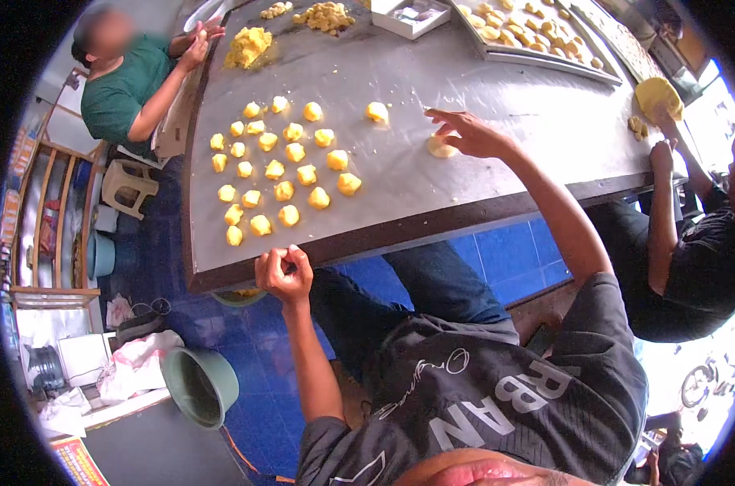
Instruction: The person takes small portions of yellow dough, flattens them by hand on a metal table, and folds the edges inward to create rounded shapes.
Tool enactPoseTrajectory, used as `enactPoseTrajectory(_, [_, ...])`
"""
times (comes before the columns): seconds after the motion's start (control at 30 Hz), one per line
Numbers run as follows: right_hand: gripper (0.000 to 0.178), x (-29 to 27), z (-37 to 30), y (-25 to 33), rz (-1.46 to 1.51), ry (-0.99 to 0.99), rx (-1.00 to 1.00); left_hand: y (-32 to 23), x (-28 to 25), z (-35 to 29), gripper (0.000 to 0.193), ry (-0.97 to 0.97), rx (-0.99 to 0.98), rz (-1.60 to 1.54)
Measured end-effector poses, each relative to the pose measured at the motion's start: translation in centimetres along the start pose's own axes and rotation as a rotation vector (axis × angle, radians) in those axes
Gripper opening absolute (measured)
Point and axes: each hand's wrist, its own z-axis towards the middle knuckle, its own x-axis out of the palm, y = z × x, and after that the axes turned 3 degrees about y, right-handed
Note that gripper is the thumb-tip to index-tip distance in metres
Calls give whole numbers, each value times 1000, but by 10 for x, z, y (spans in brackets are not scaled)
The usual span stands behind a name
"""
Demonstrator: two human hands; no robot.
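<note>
At the table's near edge, my left hand is curled into a loose fist; what it holds, if anything, is hidden. My right hand reaches over the metal tabletop with its fingers stretched apart. Partly under those fingers lies a flattened pale dough disc. A single yellow dough ball sits to the left of my right hand. Farther left, several yellow dough balls are spread in loose rows, the nearest of them just beyond my left fist.
A crumbly yellow mound and piled pieces lie at the far left. At the far right are a tray of shaped pieces and a white box. One person in green works left; another handles dough at right.
</note>
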Motion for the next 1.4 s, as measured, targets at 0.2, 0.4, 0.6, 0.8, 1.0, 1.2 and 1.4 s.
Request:
enactPoseTrajectory(0.2, [58, -12, -3, 15, 252, 47, 98, -5, -5, 5, 26, 7, -32, 10])
enactPoseTrajectory(0.4, [54, -22, -20, 36, 608, 34, 100, -24, -2, 6, 30, 75, -223, -305])
enactPoseTrajectory(0.6, [57, -53, -19, 109, 905, 119, -67, -93, 25, 43, 23, 332, -197, -571])
enactPoseTrajectory(0.8, [54, -34, -4, 171, 1027, 214, -181, -108, 77, 47, 14, 355, -2, -762])
enactPoseTrajectory(1.0, [51, 10, 6, 178, 396, 44, -143, -114, 60, 57, 27, 558, -209, -956])
enactPoseTrajectory(1.2, [40, 5, 13, 185, 314, 14, -147, -113, 62, 51, 34, 434, -255, -957])
enactPoseTrajectory(1.4, [35, 13, 20, 165, 361, 0, -199, -108, 62, 52, 15, 458, -276, -969])
